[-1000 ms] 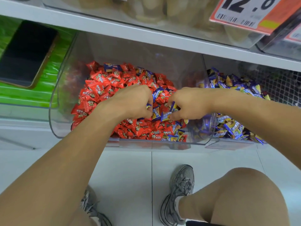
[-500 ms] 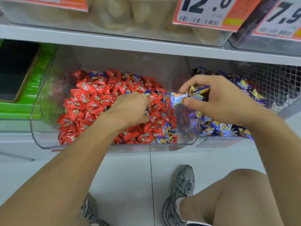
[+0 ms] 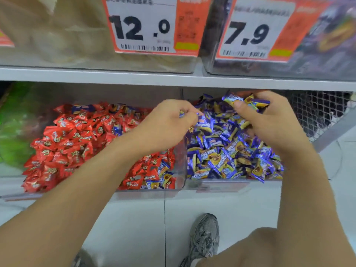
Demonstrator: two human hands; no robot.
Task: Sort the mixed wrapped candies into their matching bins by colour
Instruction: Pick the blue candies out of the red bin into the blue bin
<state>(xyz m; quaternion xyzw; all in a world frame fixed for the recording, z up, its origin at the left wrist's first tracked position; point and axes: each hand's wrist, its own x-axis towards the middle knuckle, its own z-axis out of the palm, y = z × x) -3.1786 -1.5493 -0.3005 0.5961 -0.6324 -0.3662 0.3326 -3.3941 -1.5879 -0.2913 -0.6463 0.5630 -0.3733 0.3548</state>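
**Two hands over the purple candy bin**

Both hands hang above the clear plastic right-hand bin (image 3: 194, 185), which is heaped with glossy purple-and-yellow wrapped candies (image 3: 227, 151), crinkled foil pillows with twisted ends. The right hand (image 3: 269, 124) has its fingers curled round a small bunch of purple wrapped candies (image 3: 248, 101), the grip clamped on them near the back of the heap, just under the grey shelf edge (image 3: 173, 79). The left hand (image 3: 167, 124) reaches across the wall between the bins and pinches a single purple-wrapped candy (image 3: 192, 114) between thumb and fingertips, its grip closed on that piece at the left edge of the purple heap.

Beside it on the left stands the clear plastic left-hand bin (image 3: 179, 170), packed with shiny red wrapped candies (image 3: 65, 147). Several stray purple-and-yellow candies (image 3: 161, 176) lie among the red ones at its front right corner, and a few more along the back row. The left forearm crosses over this bin and hides part of the red pile.

On the shelf above, two orange-and-white paper price tags read 12.0 (image 3: 142, 27) and 7.9 (image 3: 248, 33). A dark wire mesh basket (image 3: 316, 112) sits right of the purple bin, blurred green packaging (image 3: 15, 132) far left. Below, pale floor tiles (image 3: 134, 218) and a grey mesh sneaker (image 3: 205, 236) show beside a bare knee.
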